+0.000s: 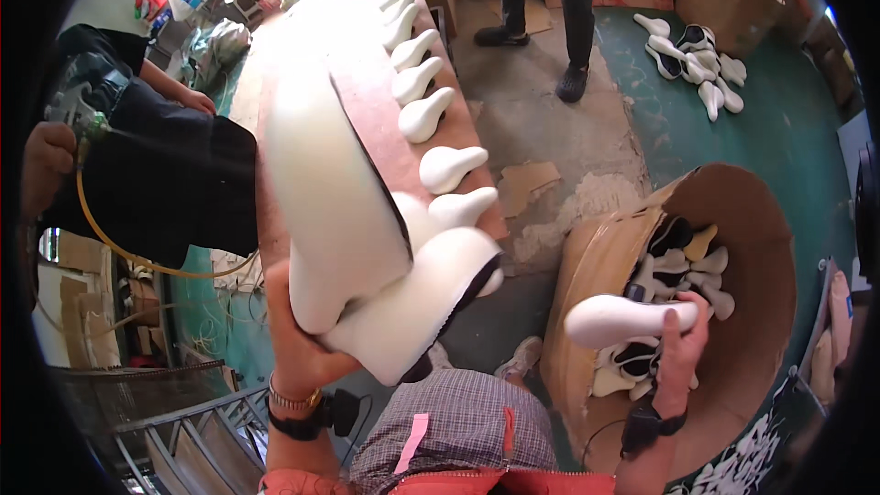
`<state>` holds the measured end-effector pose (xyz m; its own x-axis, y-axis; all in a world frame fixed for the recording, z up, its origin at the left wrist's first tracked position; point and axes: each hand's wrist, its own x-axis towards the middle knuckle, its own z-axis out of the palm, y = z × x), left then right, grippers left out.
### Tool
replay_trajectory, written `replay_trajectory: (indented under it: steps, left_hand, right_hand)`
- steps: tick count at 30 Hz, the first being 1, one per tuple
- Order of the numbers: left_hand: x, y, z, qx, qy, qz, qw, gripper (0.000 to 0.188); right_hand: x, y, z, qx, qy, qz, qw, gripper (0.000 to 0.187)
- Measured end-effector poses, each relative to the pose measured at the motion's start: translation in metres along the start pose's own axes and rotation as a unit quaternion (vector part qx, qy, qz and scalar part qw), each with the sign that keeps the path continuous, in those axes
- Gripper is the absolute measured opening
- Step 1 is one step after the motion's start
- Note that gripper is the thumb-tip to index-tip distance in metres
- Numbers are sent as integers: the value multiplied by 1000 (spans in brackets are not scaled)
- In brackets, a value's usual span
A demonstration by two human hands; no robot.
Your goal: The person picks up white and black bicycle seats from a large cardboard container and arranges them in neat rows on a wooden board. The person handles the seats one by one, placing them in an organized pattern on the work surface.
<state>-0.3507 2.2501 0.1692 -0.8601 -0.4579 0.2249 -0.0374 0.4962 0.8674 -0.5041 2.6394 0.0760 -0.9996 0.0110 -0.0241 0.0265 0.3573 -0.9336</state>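
Note:
My left hand (pixel 298 335) grips two large-looking white bicycle saddles close to the camera. The upper saddle (pixel 335 183) stands long and upright in view, and the lower saddle (pixel 422 298) slants across it, its dark edge facing down to the right. Most of the fingers are hidden behind them. Over the near side of a round-walled cardboard box (pixel 733 422), my right hand (pixel 683 339) is closed around the wide end of another white saddle (pixel 619 321). More white saddles (pixel 710 261) with dark undersides lie inside that box.
A row of white saddles (pixel 424 115) lines the right edge of a long table (pixel 376 119). At left, a person (pixel 151 165) holds a spray gun (pixel 78 119) with a yellow hose. Another person (pixel 573 9) stands beyond the table, near a saddle pile (pixel 701 64) on the green floor.

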Motion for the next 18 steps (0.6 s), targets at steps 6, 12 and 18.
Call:
replay_trajectory:
  steps: [6, 12, 18]
  left_hand:
    - [-65, -65, -85, 168, -43, -30, 984, 75]
    - [-138, -113, -140, 123, -54, -129, 982, 76]
    - [-187, -145, -164, 20, 6, -221, 975, 79]
  right_hand:
    - [-69, 20, 118, 89, -128, 159, 975, 32]
    - [-135, 75, 204, 201, -190, 346, 897, 26]
    - [-102, 63, 361, 186, -139, 243, 942, 33]
